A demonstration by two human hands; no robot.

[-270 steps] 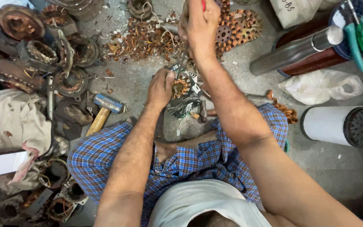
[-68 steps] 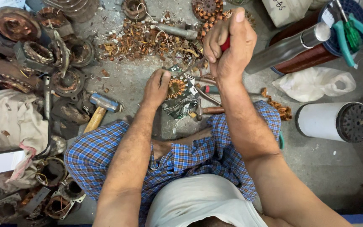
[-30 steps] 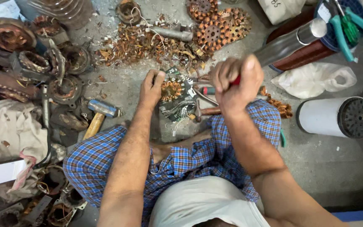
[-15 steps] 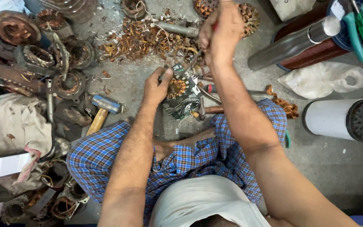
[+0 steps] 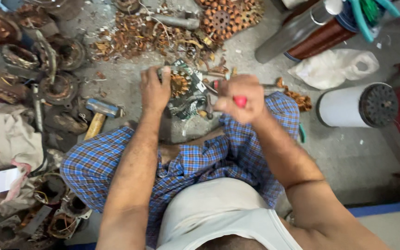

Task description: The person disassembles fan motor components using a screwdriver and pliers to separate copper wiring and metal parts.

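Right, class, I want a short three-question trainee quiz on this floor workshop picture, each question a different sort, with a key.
1. True or false: the right hand grips a red-handled tool.
2. Which does the left hand rest on? A) the white cylinder B) the motor stator with copper windings C) the hammer
3. Fill in: the hammer lies to the person's ____ side.

Key: 1 true; 2 B; 3 left.
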